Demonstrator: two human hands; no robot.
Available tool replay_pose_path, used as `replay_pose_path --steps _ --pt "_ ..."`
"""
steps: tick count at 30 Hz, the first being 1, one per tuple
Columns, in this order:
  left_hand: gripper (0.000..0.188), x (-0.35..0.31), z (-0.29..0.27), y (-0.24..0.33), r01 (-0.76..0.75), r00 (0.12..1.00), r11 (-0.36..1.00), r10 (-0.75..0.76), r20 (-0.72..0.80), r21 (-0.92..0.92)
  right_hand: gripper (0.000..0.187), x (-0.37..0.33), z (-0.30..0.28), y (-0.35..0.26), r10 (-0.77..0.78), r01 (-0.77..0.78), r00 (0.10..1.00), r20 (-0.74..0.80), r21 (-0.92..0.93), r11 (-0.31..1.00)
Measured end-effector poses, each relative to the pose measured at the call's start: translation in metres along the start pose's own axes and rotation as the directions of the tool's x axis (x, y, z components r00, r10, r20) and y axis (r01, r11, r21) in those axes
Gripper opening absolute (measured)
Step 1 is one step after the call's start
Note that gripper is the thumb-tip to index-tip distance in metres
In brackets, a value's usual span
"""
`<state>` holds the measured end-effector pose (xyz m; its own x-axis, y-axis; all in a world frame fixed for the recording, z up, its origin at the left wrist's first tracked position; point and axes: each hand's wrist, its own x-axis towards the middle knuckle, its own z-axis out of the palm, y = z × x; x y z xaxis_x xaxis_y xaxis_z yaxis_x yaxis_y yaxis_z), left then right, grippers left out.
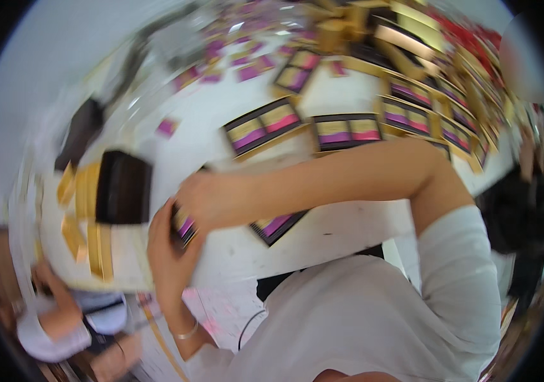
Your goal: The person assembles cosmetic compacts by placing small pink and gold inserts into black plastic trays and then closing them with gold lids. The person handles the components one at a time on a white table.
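Observation:
At the left of the table, my left hand [171, 258] is wrapped around the side of a small black box [183, 228] with a purple-and-gold packet in it. My right hand [208, 198] reaches across over the same box and hides most of it; its fingers are blurred and partly covered. Under my right forearm another black box [276, 226] with a purple packet lies partly hidden. Just beyond the forearm are two black, gold-edged boxes, a left one [262, 126] and a right one [347, 132], each with a purple and a pink packet.
A stack of dark trays [124, 188] stands left of my hands, beside gold box sleeves [97, 248]. Filled boxes [405, 116] crowd the right, with gold boxes [374, 38] behind. Loose purple packets [246, 71] are scattered at the back. Another person [62, 325] sits at lower left.

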<state>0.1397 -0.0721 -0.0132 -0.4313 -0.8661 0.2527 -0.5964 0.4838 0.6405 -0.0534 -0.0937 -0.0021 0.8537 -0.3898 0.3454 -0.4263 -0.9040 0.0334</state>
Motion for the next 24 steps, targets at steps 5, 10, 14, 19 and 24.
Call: replay_pose_path --steps 5,10,14,19,24 --pt "0.075 0.002 -0.012 0.014 -0.082 0.994 0.955 0.058 0.092 0.285 0.015 -0.001 -0.017 0.01 0.244 -0.248 0.969 -0.051 -0.123 0.961" --pt "0.099 0.009 0.001 0.042 -0.169 0.984 0.954 0.147 0.105 0.246 0.037 -0.099 -0.09 0.017 0.521 -0.52 0.85 -0.083 0.038 0.854" --pt "0.096 0.029 0.021 0.064 -0.246 0.933 0.889 0.11 0.343 0.386 0.072 -0.23 -0.145 -0.035 0.853 -0.847 0.517 -0.071 -0.187 0.497" --pt "0.079 0.039 0.024 0.072 -0.29 0.911 0.892 0.146 0.386 0.346 0.079 -0.314 -0.134 -0.11 0.927 -0.906 0.368 -0.075 -0.252 0.34" --pt "0.082 0.031 0.017 0.067 -0.247 0.899 0.927 0.109 0.425 0.283 0.068 -0.29 -0.098 -0.119 0.869 -0.892 0.445 -0.214 -0.188 0.411"
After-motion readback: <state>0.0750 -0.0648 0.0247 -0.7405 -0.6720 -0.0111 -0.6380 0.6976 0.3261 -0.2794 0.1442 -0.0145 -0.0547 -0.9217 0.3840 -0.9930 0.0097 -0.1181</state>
